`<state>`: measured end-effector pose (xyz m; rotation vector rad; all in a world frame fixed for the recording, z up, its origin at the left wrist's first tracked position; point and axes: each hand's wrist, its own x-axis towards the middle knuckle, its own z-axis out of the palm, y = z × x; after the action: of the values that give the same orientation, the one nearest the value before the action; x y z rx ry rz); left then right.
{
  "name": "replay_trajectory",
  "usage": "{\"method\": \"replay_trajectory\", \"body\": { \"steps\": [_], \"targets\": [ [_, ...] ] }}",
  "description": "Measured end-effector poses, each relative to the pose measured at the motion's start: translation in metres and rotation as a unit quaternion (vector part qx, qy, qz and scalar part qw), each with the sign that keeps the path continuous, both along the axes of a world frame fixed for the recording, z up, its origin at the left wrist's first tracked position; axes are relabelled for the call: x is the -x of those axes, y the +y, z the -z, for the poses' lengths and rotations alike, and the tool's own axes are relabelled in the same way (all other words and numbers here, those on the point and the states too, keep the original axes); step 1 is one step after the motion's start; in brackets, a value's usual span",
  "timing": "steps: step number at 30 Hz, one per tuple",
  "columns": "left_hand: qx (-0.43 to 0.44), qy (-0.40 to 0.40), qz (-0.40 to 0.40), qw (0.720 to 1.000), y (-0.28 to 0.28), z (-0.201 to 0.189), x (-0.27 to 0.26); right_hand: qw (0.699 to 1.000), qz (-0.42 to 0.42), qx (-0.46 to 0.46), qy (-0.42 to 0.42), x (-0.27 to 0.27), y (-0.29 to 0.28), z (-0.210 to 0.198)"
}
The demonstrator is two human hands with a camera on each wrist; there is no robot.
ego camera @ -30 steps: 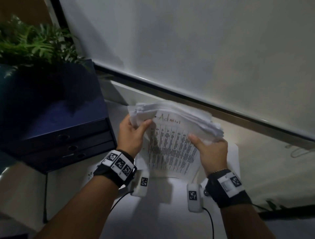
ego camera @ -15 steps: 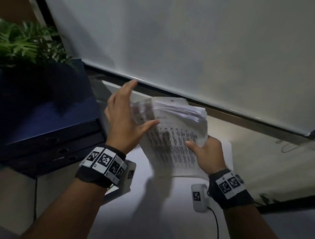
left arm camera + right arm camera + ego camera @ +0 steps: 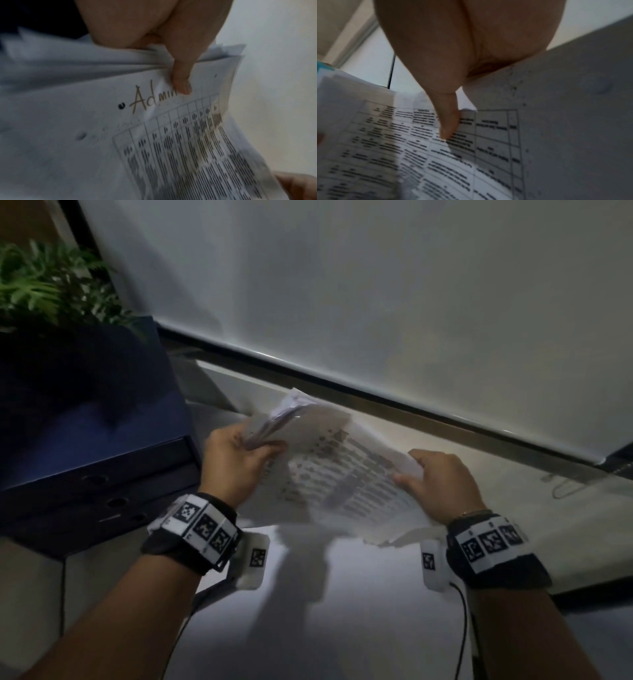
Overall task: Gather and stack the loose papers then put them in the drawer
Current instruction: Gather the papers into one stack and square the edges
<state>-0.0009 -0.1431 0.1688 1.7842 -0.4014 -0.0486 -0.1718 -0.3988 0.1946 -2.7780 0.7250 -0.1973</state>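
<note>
A thick stack of white papers (image 3: 342,474) with a printed table on its top sheet is held above the white desk (image 3: 342,611). My left hand (image 3: 236,463) grips the stack's left end, thumb on top beside the handwritten word "Admin" (image 3: 150,100). My right hand (image 3: 442,484) grips the right end, its thumb pressed on the printed table (image 3: 450,128). The sheets' edges are uneven. To the left stands a dark blue drawer unit (image 3: 89,446) with its drawers closed.
A green potted plant (image 3: 44,289) stands behind the drawer unit. A pale roller blind (image 3: 376,285) fills the back, with its bottom rail just behind the papers. Cables run from the wrist devices along the desk.
My left hand, raised with straight fingers beside the stack half a second ago, now grips the stack's left end again. The stack has turned from upright to lying sideways between both hands.
</note>
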Motion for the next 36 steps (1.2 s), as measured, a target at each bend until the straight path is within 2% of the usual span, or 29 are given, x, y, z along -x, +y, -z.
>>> {"method": "replay_trajectory", "body": {
  "steps": [2,4,8,10,13,17,19,21,24,26,28,30,31,32,34,36],
  "targets": [
    [0.052,0.029,-0.052,0.997,-0.004,0.013,0.016,0.996,-0.005,0.089,0.000,-0.002,0.006,-0.008],
    [0.069,0.091,-0.076,0.991,-0.006,0.041,0.028,0.991,-0.011,0.130,0.025,-0.003,0.016,-0.007],
    [0.038,0.190,-0.072,0.978,-0.010,0.092,0.041,0.986,-0.006,0.096,0.134,-0.010,0.029,0.027],
    [0.060,0.205,-0.057,0.975,-0.014,0.095,0.043,0.985,-0.007,0.073,0.155,-0.014,0.031,0.035],
    [0.072,0.216,-0.067,0.971,-0.014,0.096,0.036,0.986,-0.008,0.100,0.133,-0.016,0.029,0.031],
    [0.038,0.211,-0.068,0.974,-0.008,0.093,0.028,0.985,-0.028,0.097,0.139,-0.015,0.027,0.024],
    [0.047,0.164,-0.070,0.983,-0.009,0.081,0.024,0.988,-0.033,0.069,0.136,-0.013,0.027,0.022],
    [0.036,0.082,-0.078,0.993,-0.012,0.066,0.015,0.993,-0.015,0.033,0.108,-0.011,0.022,0.019],
    [-0.031,0.068,-0.140,0.987,-0.012,0.067,0.009,0.995,0.021,-0.088,0.050,-0.004,0.010,0.017],
    [-0.074,0.128,-0.156,0.977,-0.020,0.079,0.017,0.978,0.048,-0.204,0.003,-0.001,0.004,0.025],
    [-0.080,0.270,-0.100,0.954,-0.028,0.105,0.030,0.944,0.076,-0.321,-0.020,0.001,0.005,0.042],
    [-0.079,0.423,-0.013,0.903,-0.032,0.128,0.047,0.896,0.109,-0.430,-0.017,0.007,0.008,0.071],
    [-0.086,0.460,0.013,0.884,-0.031,0.140,0.053,0.876,0.131,-0.464,-0.004,0.011,0.010,0.087],
    [-0.105,0.473,0.031,0.874,-0.028,0.147,0.057,0.860,0.152,-0.486,0.008,0.016,0.011,0.105],
    [-0.172,0.423,0.043,0.888,-0.022,0.162,0.058,0.843,0.184,-0.503,0.039,0.029,0.018,0.139],
    [-0.296,0.352,0.083,0.884,-0.016,0.162,0.065,0.849,0.201,-0.483,0.076,0.041,0.028,0.168]
  ]
}}
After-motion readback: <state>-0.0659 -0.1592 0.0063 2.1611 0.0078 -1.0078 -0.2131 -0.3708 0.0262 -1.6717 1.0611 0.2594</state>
